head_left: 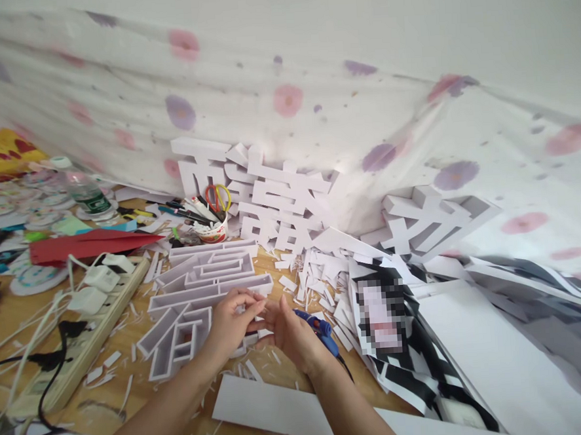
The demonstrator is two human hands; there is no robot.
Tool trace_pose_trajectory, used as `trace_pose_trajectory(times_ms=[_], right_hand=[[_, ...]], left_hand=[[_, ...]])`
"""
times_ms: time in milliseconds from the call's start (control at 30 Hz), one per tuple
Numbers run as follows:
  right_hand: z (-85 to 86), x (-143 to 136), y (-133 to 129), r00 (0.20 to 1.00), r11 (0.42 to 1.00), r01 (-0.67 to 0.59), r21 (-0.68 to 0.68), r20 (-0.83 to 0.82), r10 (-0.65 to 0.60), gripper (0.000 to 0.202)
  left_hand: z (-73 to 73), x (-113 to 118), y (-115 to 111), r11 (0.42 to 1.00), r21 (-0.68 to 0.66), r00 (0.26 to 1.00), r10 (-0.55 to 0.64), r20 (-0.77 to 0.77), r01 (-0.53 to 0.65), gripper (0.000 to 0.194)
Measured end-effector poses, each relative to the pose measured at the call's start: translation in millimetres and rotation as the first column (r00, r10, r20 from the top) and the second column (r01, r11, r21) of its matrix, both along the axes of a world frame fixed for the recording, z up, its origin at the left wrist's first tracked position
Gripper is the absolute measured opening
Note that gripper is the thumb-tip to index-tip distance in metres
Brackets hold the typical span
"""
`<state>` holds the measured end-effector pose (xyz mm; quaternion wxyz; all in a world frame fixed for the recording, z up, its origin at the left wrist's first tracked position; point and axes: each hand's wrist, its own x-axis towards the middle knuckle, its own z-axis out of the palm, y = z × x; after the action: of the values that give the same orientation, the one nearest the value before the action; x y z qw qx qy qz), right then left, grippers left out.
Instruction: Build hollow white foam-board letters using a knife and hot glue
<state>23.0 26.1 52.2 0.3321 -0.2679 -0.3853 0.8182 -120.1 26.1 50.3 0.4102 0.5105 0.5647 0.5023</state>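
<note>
My left hand (232, 323) is over the right side of a white walled foam character (182, 309), thumb and index finger pinched together; whatever lies between them is too small to name. Close beside it on the right, my right hand (290, 332) has its palm turned inward and its fingers stretched toward the left fingertips. A blue glue gun (321, 327) lies on the table just right of my right hand. White foam scraps (318, 275) are heaped behind the hands. In front, a long white strip (273, 409) passes under my right forearm.
Finished white characters (289, 198) lean on the flowered sheet (313, 111). A cup of scissors and pens (212, 230), a power strip (88, 328) with cables, red paper (88, 246) and a bottle (90, 197) stand left. Black-and-white sheets (402, 361) and white boards (480, 350) lie right.
</note>
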Motion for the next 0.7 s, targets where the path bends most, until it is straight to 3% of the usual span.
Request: trace_pose_trajectory(times_ms=[167,267,400,567,700], right_hand=[[-2.8,4,2,0.999,0.998,0.038,-0.055,-0.03,-0.04,0.061],[-4.1,4,2,0.997,0.996,0.045,-0.082,-0.051,-0.049,0.06],[-3.8,3,3,0.996,0.995,0.023,-0.098,-0.087,-0.032,0.058],[-2.5,3,3,0.996,0.992,0.014,-0.127,-0.08,-0.024,0.06],[-2.7,4,3,0.996,0.99,0.025,-0.14,-0.076,-0.035,0.06]], left_hand=[[1.5,-6,6,0.991,-0.036,0.99,0.129,0.048,-0.128,0.03],[-1.8,-8,9,0.993,0.017,0.993,0.113,0.031,-0.114,0.03],[-8.2,-8,11,0.989,0.133,0.991,0.078,-0.11,-0.063,0.023],[-10.8,-8,10,0.956,0.291,0.94,0.125,-0.319,-0.029,0.022],[-11.0,-9,10,0.945,0.328,0.907,0.124,-0.402,0.016,0.021]])
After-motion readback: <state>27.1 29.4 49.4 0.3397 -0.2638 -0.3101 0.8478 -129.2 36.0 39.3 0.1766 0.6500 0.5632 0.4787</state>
